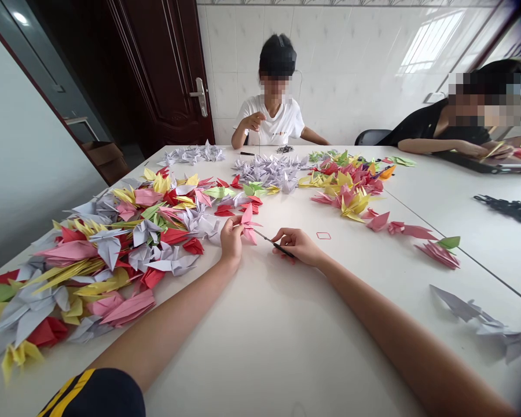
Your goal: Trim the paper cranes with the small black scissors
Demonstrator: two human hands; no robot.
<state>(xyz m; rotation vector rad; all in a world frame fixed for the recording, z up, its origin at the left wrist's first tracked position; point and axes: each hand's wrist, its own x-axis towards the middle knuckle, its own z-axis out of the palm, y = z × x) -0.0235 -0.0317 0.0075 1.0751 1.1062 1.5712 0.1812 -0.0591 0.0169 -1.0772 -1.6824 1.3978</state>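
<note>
Cranes of folded coloured paper [99,255] in red, yellow, pink, lilac-grey and green lie heaped across the left of a white table [260,347]. Just right of that heap, the left hand [232,242] is closed in a firm pinch on a pink paper crane [248,227]. The tip of a slim black-handled needle [274,244] reaches toward that crane from the right hand [296,245], whose thumb and fingers are nearly closed, holding the needle. A small red square loop [323,236] lies on the table just beyond those fingers. Farther off, a person in a white T-shirt [271,119] sits behind a pile of lilac-grey paper cranes [267,172], a thin thread hanging from one hand. Toward the right, a person in a black top [438,130] handles yellow paper, near a tangle of black cord [510,208] and a lone grey paper crane [477,321].
</note>
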